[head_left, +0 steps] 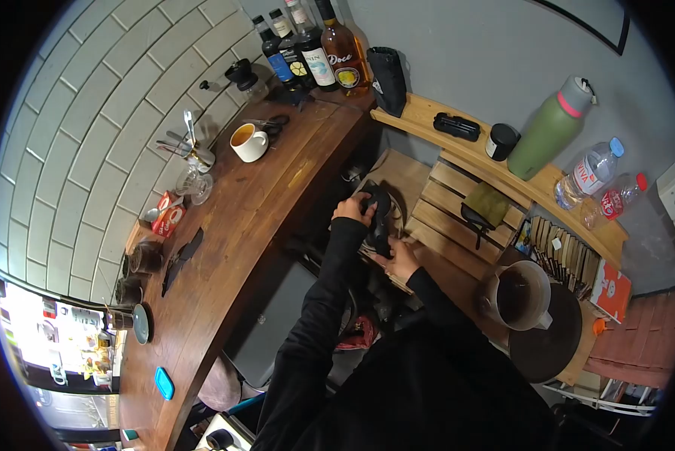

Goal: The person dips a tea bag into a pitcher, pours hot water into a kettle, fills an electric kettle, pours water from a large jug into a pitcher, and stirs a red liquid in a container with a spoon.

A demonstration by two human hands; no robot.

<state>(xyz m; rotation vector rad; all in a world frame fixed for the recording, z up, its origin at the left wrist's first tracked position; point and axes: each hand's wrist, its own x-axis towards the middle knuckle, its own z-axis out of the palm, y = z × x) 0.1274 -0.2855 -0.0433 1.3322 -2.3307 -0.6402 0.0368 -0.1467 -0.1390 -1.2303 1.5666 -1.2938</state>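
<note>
Near the middle of the head view, a long black object [383,218] is held between my two hands, above the left end of a slatted wooden bench [439,214]. My left hand [355,209] has its fingers wrapped round the upper part of the object. Lower down and to the right, my right hand [400,259] grips its lower end with thumb and fingers. Something pale and rounded shows partly behind the black object; what it is cannot be made out.
A wooden counter [225,225] on the left bears a white mug [249,143], scissors [276,124] and bottles [307,56]. On the right are a shelf [428,125] with a green flask [552,131], a pouch [484,207] and a plastic jug [518,297].
</note>
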